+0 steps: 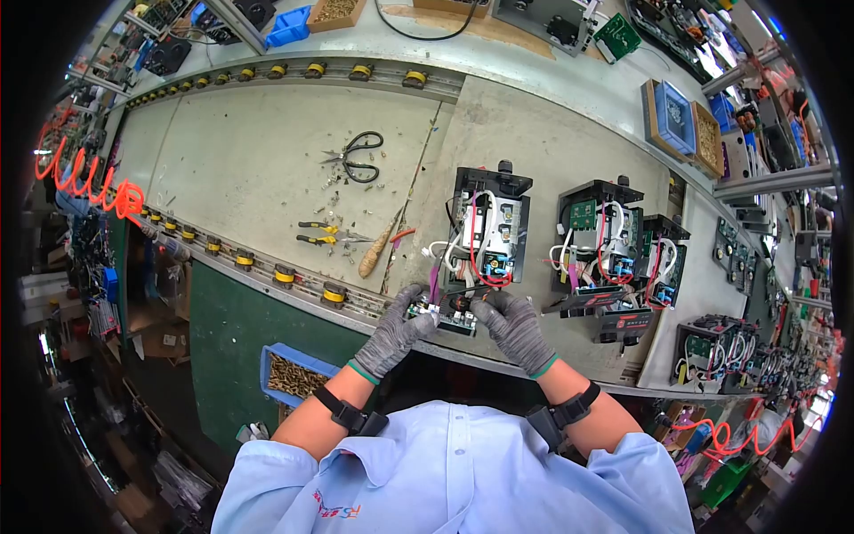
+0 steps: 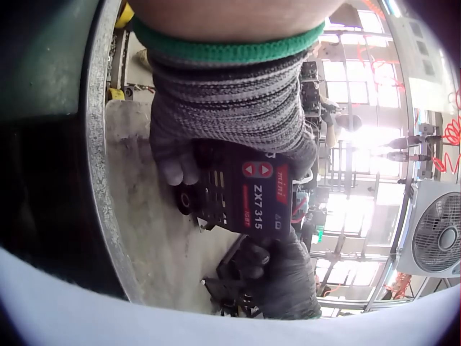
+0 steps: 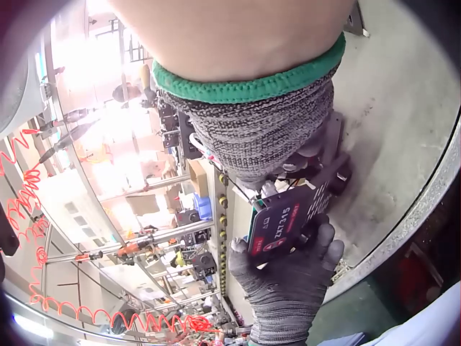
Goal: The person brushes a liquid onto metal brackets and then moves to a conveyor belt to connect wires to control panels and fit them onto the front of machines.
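Note:
A dark front panel (image 2: 259, 191) marked ZX7 315 stands at the near end of an open welding machine (image 1: 489, 227), whose boards and white, red and purple wires show. My gloved left hand (image 1: 391, 334) grips the panel's left end, thumb on one edge and fingers on the other. At the right end, my gloved right hand (image 1: 516, 334) holds the panel with curled fingers, close to the wires behind it. From the head, the panel is seen almost edge-on, with a small board at its back. Part of the right fingertips is hidden in the right wrist view.
Two similar open machines (image 1: 600, 236) stand close on the right. Scissors (image 1: 356, 158), yellow-black pliers (image 1: 329, 234) and a wooden-handled tool (image 1: 375, 256) lie on the left among metal scraps. A blue bin of screws (image 1: 294, 376) sits below the bench's near edge.

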A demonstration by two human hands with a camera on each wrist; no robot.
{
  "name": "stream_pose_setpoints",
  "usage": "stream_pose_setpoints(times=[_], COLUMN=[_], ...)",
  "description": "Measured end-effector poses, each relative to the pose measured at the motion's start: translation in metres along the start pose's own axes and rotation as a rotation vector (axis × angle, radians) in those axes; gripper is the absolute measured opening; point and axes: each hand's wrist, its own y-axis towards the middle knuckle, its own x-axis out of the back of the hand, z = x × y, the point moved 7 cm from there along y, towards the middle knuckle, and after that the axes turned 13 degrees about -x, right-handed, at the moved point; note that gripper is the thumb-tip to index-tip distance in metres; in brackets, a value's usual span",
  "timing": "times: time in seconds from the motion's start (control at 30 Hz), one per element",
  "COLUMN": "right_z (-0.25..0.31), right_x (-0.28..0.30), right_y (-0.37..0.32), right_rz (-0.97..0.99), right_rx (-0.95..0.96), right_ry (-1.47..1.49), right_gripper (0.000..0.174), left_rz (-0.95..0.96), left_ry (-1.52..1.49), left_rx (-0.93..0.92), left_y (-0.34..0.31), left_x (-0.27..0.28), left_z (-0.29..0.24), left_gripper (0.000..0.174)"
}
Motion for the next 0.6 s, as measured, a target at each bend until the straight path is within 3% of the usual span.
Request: stream_pose_setpoints(times=[0.23,0.43,0.6], right_z=[0.012,0.025,0.013], right_x=[0.003,0.005,0.001], right_y=[-0.002,-0.007,-0.007], right_rz=[0.099,0.041,-0.015], right_rx=[-0.039,-0.097,0.030], right_ry=[0.053,-0.058,-0.026], right_gripper=[0.041,0.042,0.036], left_rz=[-0.024,-0.069,-0.097], left_ry=[0.015,-0.053,0.006], left_rx=[-0.018,-0.012,-0.083], left_y=[0.000,0.000,0.000], left_x=[0.000,-0.002,-0.002], left_z=[0.002,0.001,0.003], left_gripper=[0.085,0.089,0.083])
